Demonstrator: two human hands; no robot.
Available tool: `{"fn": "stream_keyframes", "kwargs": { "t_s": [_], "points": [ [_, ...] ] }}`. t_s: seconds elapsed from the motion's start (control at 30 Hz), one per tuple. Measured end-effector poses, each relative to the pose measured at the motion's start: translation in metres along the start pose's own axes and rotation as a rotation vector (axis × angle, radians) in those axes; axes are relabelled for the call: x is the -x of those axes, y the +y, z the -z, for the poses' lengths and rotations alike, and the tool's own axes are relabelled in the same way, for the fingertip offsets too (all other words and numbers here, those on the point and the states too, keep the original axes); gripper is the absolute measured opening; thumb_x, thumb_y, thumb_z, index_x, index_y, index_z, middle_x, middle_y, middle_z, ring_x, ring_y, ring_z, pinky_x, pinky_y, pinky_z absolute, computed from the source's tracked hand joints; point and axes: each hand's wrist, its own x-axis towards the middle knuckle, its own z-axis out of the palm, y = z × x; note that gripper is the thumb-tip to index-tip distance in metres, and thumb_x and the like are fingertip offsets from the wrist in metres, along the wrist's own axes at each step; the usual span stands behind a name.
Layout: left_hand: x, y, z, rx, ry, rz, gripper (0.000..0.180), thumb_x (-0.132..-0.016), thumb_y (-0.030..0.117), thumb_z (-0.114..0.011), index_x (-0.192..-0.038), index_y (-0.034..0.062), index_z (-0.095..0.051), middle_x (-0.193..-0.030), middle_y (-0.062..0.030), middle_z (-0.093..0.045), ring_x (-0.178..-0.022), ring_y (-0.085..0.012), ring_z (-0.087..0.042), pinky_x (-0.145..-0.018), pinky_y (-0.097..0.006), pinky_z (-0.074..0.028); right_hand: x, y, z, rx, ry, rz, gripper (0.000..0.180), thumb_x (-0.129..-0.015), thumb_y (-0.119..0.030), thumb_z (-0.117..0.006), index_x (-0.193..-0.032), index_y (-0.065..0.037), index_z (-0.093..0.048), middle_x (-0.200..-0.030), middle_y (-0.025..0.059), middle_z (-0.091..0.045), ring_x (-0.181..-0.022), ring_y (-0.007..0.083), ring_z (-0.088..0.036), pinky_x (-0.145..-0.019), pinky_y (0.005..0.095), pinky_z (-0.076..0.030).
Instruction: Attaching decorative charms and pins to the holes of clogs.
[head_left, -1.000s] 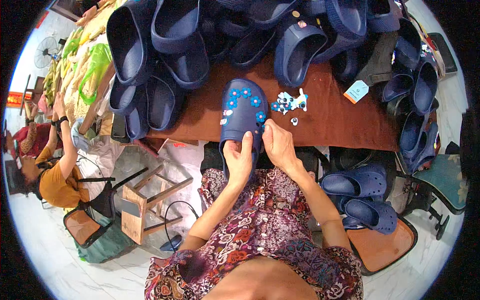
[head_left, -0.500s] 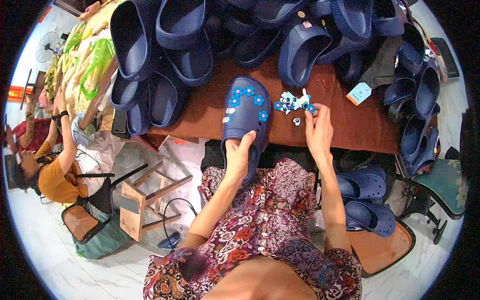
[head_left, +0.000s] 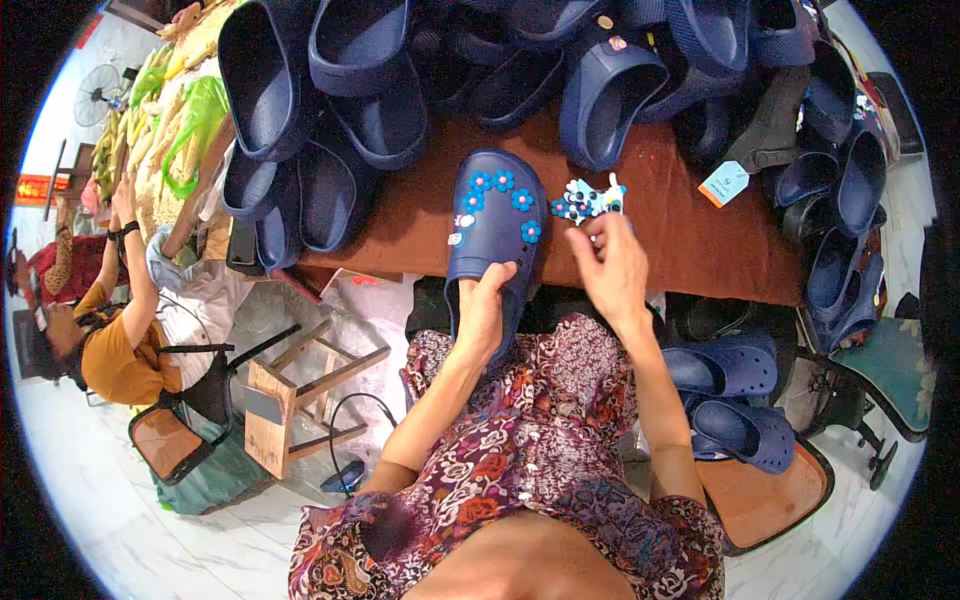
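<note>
A navy blue clog [head_left: 496,232] lies toe-away on the brown table [head_left: 680,240], with several small blue flower charms on its top. My left hand [head_left: 484,308] grips its heel end at the table's near edge. My right hand [head_left: 610,268] is raised just right of the clog, fingers pinched together around something too small to make out. Just beyond its fingertips a small heap of blue and white charms [head_left: 585,200] rests on the table.
Many navy clogs [head_left: 370,80] are piled across the far side of the table and at the right. More clogs [head_left: 730,400] lie on an orange seat to my right. A wooden stool [head_left: 290,390] stands at my left; another person [head_left: 110,330] sits further left.
My right hand left the clog's heel, reached to the charm heap, and has now drawn back a little toward me. My left hand kept its hold on the clog.
</note>
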Motion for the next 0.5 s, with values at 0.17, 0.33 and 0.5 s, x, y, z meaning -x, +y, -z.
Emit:
{"fn": "stream_keyframes", "kwargs": {
  "t_s": [0.17,0.33,0.5],
  "points": [
    [0.005,0.01,-0.012,0.063,-0.027,0.031,0.039,-0.091,0.014,-0.06,-0.127,0.0001,-0.05,-0.113,-0.0082,-0.061,-0.096,-0.0169,-0.063,-0.079,-0.033,-0.054,0.002,-0.03,-0.021,-0.084,-0.119,0.032,0.042,-0.084,-0.041,-0.074,-0.082,-0.005,-0.052,-0.075,0.0096,-0.056,-0.065,0.0288,-0.06,-0.058,0.0425,-0.046],
    [0.001,0.007,-0.011,0.069,-0.005,-0.013,0.04,-0.096,0.022,-0.058,-0.129,0.0005,-0.05,-0.117,-0.0098,-0.061,-0.1,-0.0175,-0.062,-0.083,-0.033,-0.053,0.001,-0.031,-0.029,-0.053,-0.146,0.036,0.041,-0.09,-0.041,-0.068,-0.085,-0.004,-0.049,-0.075,0.0122,-0.056,-0.065,0.0297,-0.06,-0.058,0.0416,-0.047],
    [0.001,0.006,-0.009,0.018,0.035,-0.026,0.044,-0.097,0.024,-0.059,-0.133,0.0003,-0.048,-0.123,-0.0103,-0.059,-0.108,-0.0186,-0.059,-0.093,-0.032,-0.049,0.001,-0.032,-0.033,0.022,-0.119,0.127,0.032,-0.095,-0.031,-0.06,-0.091,-0.003,-0.047,-0.076,0.017,-0.057,-0.07,0.039,-0.061,-0.06,0.0487,-0.047]
  ]
}}
